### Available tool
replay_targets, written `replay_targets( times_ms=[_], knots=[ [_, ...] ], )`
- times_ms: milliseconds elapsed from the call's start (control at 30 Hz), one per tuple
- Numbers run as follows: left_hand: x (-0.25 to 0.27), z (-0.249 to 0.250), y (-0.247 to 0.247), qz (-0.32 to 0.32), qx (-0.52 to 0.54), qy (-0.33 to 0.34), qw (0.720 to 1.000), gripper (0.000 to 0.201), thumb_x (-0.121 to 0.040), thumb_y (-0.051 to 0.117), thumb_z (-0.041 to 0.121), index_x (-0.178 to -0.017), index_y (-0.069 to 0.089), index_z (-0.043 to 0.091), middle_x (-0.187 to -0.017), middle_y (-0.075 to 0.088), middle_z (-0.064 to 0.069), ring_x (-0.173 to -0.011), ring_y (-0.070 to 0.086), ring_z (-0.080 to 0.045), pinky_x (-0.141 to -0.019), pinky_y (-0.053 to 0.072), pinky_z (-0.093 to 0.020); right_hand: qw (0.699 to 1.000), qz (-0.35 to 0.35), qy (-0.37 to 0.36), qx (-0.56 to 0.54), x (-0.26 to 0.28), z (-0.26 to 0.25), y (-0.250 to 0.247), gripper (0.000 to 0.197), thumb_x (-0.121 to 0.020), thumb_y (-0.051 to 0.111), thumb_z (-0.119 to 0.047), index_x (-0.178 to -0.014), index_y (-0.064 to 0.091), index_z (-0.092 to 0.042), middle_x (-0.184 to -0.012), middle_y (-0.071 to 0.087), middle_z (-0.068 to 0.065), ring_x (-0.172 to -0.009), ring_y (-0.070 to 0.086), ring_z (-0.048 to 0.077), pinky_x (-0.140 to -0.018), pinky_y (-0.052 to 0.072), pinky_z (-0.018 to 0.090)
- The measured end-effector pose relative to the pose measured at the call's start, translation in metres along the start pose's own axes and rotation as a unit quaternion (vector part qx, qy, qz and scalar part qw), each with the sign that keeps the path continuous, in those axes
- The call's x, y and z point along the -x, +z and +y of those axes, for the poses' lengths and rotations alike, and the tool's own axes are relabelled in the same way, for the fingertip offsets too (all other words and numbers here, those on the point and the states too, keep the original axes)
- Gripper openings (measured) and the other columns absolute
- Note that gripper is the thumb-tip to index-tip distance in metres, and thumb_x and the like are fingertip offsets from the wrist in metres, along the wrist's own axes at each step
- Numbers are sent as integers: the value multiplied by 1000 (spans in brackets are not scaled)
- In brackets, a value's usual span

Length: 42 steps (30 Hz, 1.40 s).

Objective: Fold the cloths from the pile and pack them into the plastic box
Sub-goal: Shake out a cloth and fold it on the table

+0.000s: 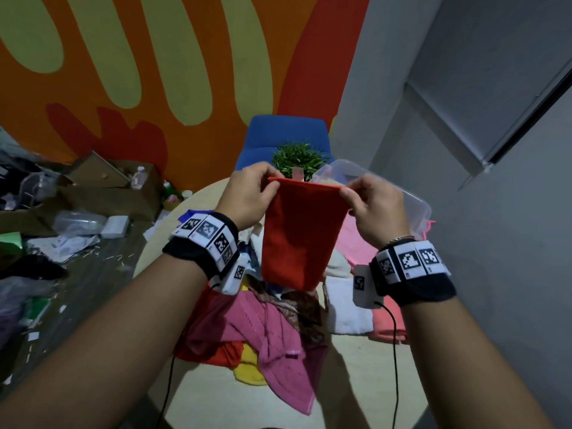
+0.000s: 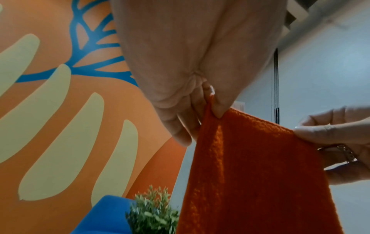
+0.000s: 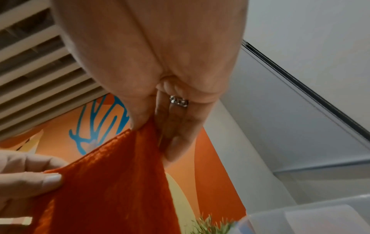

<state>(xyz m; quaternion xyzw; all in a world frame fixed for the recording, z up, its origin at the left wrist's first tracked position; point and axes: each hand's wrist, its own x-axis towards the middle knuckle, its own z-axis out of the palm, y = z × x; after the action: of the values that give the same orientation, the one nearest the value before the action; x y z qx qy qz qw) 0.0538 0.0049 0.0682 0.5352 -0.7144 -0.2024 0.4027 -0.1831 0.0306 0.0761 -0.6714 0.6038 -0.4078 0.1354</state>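
Note:
A red cloth (image 1: 297,236) hangs folded in the air above the round table. My left hand (image 1: 250,193) pinches its upper left corner and my right hand (image 1: 371,202) pinches its upper right corner. In the left wrist view the left thumb and fingers pinch the red cloth (image 2: 256,166), with the right hand (image 2: 330,139) at the far edge. In the right wrist view the right hand pinches the red cloth (image 3: 112,182). The pile of cloths (image 1: 263,323), pink, yellow, white and red, lies on the table below. The clear plastic box (image 1: 414,205) stands at the back right.
A small green plant (image 1: 297,159) stands at the table's far side, before a blue chair (image 1: 284,134). Cardboard boxes and clutter (image 1: 77,205) cover the floor on the left. A grey wall runs along the right. The table's near edge (image 1: 356,382) shows bare beige surface.

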Motion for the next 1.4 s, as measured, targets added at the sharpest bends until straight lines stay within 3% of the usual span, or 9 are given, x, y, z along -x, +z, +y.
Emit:
replay_targets(
  times_ms=[67,200,333,467,600,767,900,1267,1400],
  knots=[
    [-8,10,-8,20,27,5,999,9,-95,61,15,-94,67,22,-88,68,9,-79,63,-3,-68,49,-17,999,27,-13,-30,-8,-11,-4,7,-93,65,-23,-87,64,-25,-76,69,-11,-73,69,14,-74,58,40],
    [-4,20,-21,-3,73,3,997,6,-85,61,12,-83,65,17,-76,66,3,-65,60,-13,-57,47,-25,993,-6,-27,-116,-2,-16,-13,33,-89,59,7,-99,67,-24,-89,70,-13,-80,66,-7,-82,53,17],
    [27,4,-10,-231,5,-50,972,10,-84,63,5,-82,67,15,-73,62,4,-56,55,0,-52,41,-16,977,-203,40,-52,36,2,-5,33,-78,57,12,-79,74,-16,-66,68,-7,-57,59,-1,-64,52,19],
    [83,-37,25,-470,-44,-103,875,10,-84,63,6,-91,70,8,-68,62,5,-49,50,3,-51,42,-15,908,-403,109,-42,92,35,26,37,-75,58,12,-66,69,-22,-59,68,-4,-55,64,8,-59,57,29],
    [121,-72,54,-541,-34,-170,823,12,-83,63,8,-89,71,13,-70,66,7,-55,55,1,-53,43,-12,867,-482,125,13,126,71,56,28,-75,60,1,-68,66,-25,-68,68,0,-65,68,20,-69,62,42],
    [127,-101,67,-470,-32,-198,859,17,-87,64,9,-80,67,24,-63,63,12,-56,57,-4,-57,46,-16,892,-423,138,75,125,92,79,28,-78,58,0,-64,62,-25,-66,66,-5,-68,67,17,-61,52,20],
    [117,-113,79,-309,-65,-193,929,6,-91,69,18,-86,74,18,-70,67,2,-62,60,-9,-59,44,-19,916,-344,148,143,113,101,101,16,-83,57,-9,-84,72,-14,-86,72,8,-87,65,26,-73,48,28],
    [111,-150,117,-179,-122,-260,941,10,-89,69,19,-84,74,13,-88,73,-8,-86,67,-25,-71,46,-26,947,-247,194,66,95,120,137,17,-85,63,-6,-98,68,-15,-89,71,5,-85,65,21,-77,48,26],
    [119,-153,126,-175,-141,-243,944,12,-91,66,19,-101,67,14,-100,69,-8,-96,63,-28,-81,48,-32,945,-299,120,63,115,124,135,22,-73,77,-15,-84,61,-27,-97,58,-3,-87,55,12,-82,44,28]
  ],
)
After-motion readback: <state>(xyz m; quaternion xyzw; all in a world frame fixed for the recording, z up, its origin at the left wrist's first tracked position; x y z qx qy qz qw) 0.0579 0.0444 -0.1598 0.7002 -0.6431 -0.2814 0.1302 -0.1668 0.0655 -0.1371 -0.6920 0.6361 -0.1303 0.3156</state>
